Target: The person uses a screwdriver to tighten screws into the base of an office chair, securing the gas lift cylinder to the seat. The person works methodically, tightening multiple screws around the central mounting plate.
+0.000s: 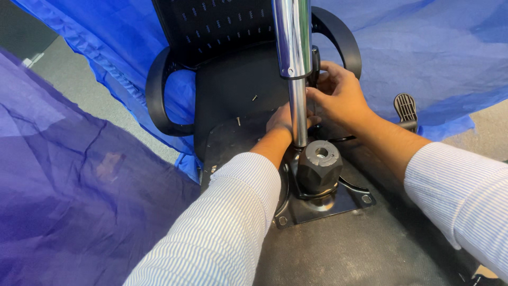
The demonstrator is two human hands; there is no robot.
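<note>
A black office chair lies upside down, its seat underside [370, 249] facing me. A black metal mechanism plate [317, 209] with a knobbed hub [319, 167] is bolted to it. A chrome gas-lift cylinder [293, 47] rises from the hub toward the camera. My left hand [279, 123] reaches behind the cylinder's thin rod, partly hidden by it. My right hand [338, 95] has its fingers closed on a small black part beside the rod, near the right armrest [344, 42].
The left armrest [156, 95] curves out at the left. Blue cloth [434, 58] covers the back and right, purple cloth [69, 201] the left. A black ribbed lever paddle [406, 107] sticks up at the right. Small screws [238, 121] lie on the seat underside.
</note>
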